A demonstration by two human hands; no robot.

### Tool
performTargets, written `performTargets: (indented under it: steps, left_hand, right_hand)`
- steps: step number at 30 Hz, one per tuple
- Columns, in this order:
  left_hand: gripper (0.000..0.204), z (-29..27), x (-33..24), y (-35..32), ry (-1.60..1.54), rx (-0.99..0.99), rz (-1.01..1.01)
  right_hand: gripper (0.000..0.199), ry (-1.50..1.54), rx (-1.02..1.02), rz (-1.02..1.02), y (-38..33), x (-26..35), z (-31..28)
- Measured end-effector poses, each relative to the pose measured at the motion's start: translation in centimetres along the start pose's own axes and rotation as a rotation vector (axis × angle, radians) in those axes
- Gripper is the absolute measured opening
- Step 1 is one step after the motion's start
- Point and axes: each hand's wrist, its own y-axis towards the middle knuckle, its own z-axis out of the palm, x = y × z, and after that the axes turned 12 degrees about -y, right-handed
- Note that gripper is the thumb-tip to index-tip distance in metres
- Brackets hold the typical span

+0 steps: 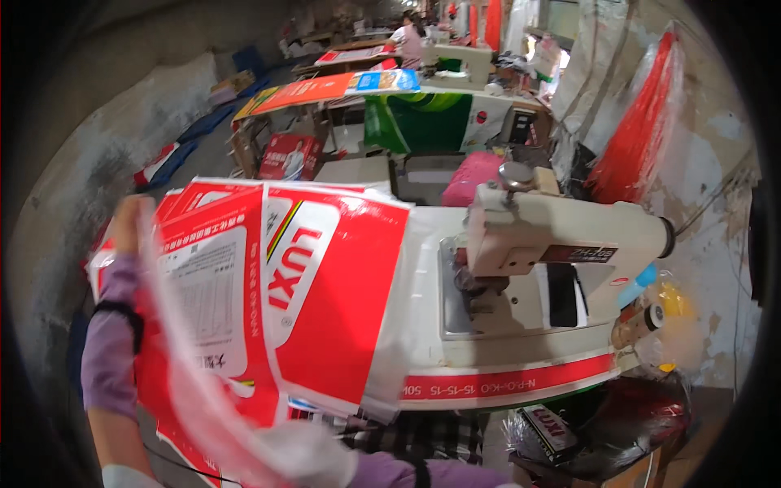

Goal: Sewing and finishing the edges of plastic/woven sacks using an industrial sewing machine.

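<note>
A translucent white plastic sheet (pixel 183 366), smeared by motion, stretches in a long band from my left hand to my right. At the far left my left hand (pixel 128 224) is raised, closed on its upper end. Low in front of me, my right hand (pixel 313 451) looks white, as if gloved; it is blurred at the band's lower end and appears closed on it, its fingers not showing clearly. Behind the band lies a pile of red-and-white printed sacks (pixel 338 301), overlapping at angles on the left of the sewing machine's bed.
A cream sewing machine (pixel 569 236) stands at the right, a dark phone (pixel 563 294) on its bed. Below it sits a dark plastic-lined container (pixel 618 415). A pink bundle (pixel 474 175) lies behind the machine. Farther off, a person (pixel 409 41) is among other worktables.
</note>
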Motion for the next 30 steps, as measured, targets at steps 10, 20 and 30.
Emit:
performTargets:
  steps: [10, 20, 30]
  left_hand:
    - [0.021, 37.1, 4.9, -13.6, 0.442, 0.631, 0.063]
    - [0.015, 37.4, 4.0, -12.0, 0.252, 0.557, 0.151]
    - [0.019, 38.0, 4.4, -12.7, 0.268, 0.602, 0.106]
  right_hand:
    - [0.046, 0.438, -0.352, 1.130, -19.9, -11.5, -4.0]
    - [0.041, 0.609, -0.325, 1.280, -16.7, -11.2, -6.1]
    - [0.040, 0.642, -0.316, 1.282, -16.1, -10.9, -5.9]
